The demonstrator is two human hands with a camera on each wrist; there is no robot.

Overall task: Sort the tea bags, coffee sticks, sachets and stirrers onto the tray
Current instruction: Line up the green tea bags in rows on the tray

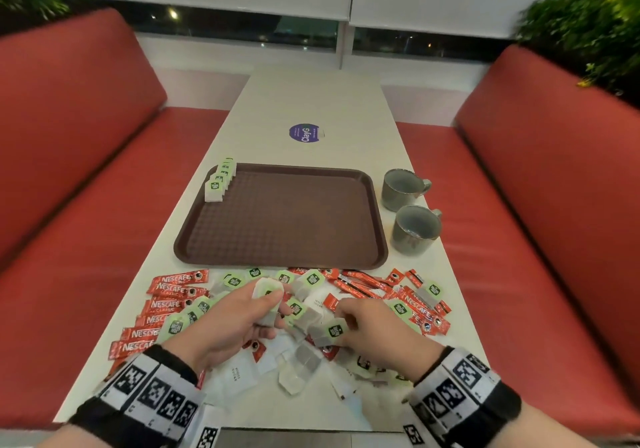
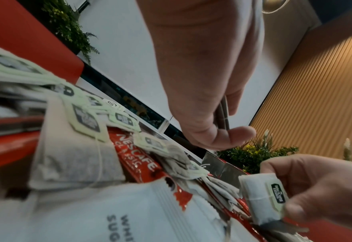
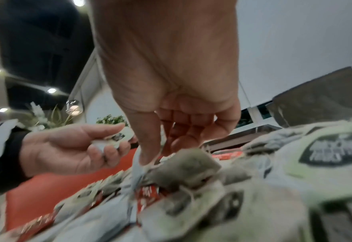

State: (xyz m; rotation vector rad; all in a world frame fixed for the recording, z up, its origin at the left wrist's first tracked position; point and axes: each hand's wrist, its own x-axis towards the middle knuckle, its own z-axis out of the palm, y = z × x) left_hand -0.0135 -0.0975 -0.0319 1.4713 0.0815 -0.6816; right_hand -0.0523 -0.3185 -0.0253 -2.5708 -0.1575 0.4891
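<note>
A brown tray [image 1: 367, 226] lies mid-table with a row of green-tagged tea bags [image 1: 221, 180] standing at its far left corner. In front of it lies a mixed pile of tea bags [image 1: 313, 279], red Nescafe sticks [image 1: 180, 278] and white sugar sachets [image 1: 239, 373]. My left hand [image 1: 273, 305] hovers over the pile, its thumb and fingers pinching a thin stack of tea bags [image 2: 222, 114]. My right hand [image 1: 346, 319] pinches one tea bag [image 1: 329, 333] at the pile; this held bag [image 2: 261, 198] shows edge-on in the left wrist view. I see no stirrers.
Two grey cups [image 1: 403, 188] [image 1: 415, 233] stand just right of the tray. A purple round sticker [image 1: 304, 132] marks the far table. Red bench seats [image 1: 86, 205] flank the narrow white table [image 1: 311, 101] on both sides.
</note>
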